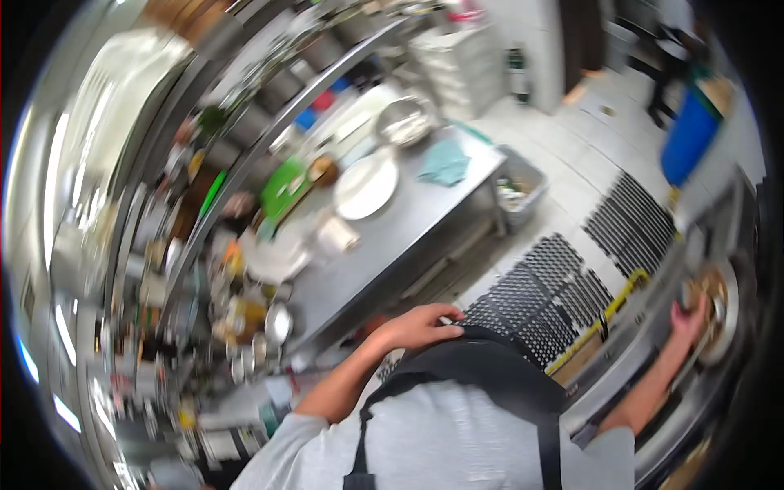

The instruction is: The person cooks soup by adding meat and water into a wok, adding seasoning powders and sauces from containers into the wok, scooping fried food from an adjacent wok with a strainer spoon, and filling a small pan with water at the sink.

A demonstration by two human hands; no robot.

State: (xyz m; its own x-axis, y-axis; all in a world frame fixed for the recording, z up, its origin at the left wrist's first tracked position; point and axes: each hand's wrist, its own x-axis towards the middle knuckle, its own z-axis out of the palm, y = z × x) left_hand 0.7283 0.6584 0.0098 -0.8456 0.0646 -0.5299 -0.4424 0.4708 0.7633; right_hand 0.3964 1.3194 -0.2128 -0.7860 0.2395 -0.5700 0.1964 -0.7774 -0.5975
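Note:
My left hand (pixel 420 327) is beside the upper edge of my black apron (pixel 482 367), thumb and fingers apart, with nothing visible between them. On the right, my right hand (pixel 690 320) is at a round pan (pixel 731 327) with brownish food in it. Its fingers are closed around something too blurred to name. A thin, long utensil (pixel 698 351) lies by that hand and the pan's rim.
A steel table (pixel 392 245) holds a white plate (pixel 366 186), a green board (pixel 286 186), a metal bowl (pixel 404 121) and a teal cloth (pixel 445 162). Crowded shelves stand left. Black mats (pixel 539 286) cover the floor; a person (pixel 674 57) stands far back beyond a blue bin (pixel 688 139).

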